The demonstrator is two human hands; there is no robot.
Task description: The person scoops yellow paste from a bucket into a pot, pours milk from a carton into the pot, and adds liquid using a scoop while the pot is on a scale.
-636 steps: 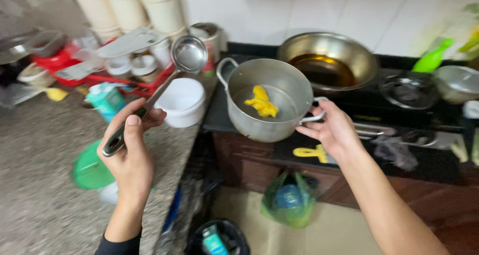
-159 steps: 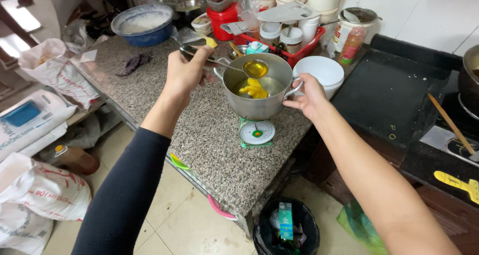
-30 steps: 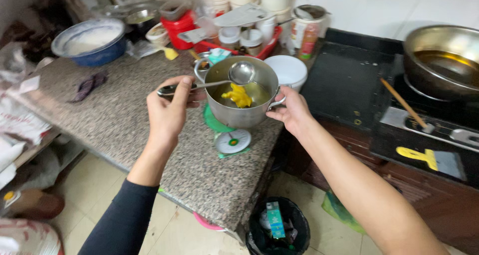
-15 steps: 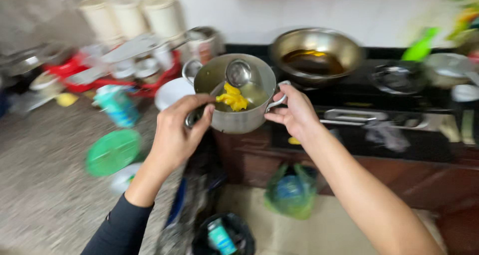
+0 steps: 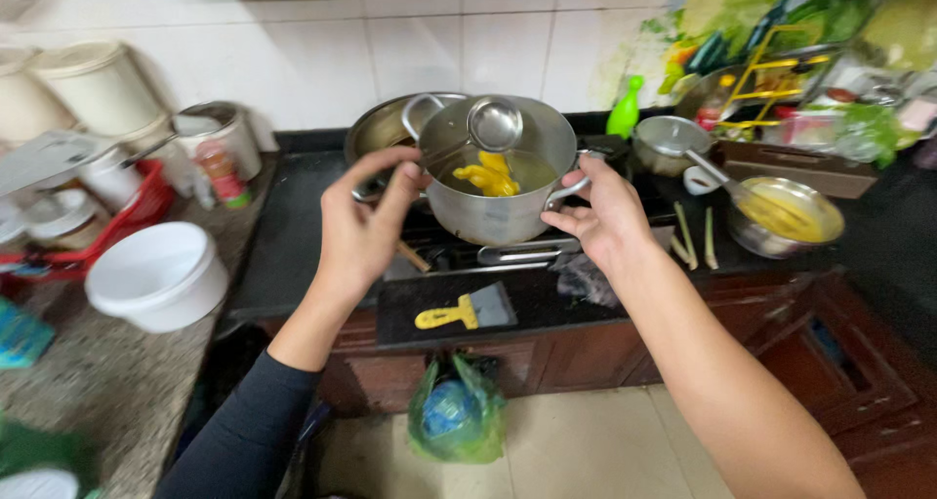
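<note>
– Where was the pot (image 5: 493,182)?
– Above the stove (image 5: 322,235), right hand (image 5: 603,214) gripping its handle, left hand (image 5: 366,228) clenched by the ladle (image 5: 494,125); I couldn't tell whether it gripped anything.
– Anything close by?
– A wok (image 5: 383,128) behind, white bowl (image 5: 156,276) on the worktop (image 5: 107,382), yellow-handled scraper (image 5: 467,311) below.

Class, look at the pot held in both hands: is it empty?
No. The pot holds yellow food pieces and a metal ladle.
</note>
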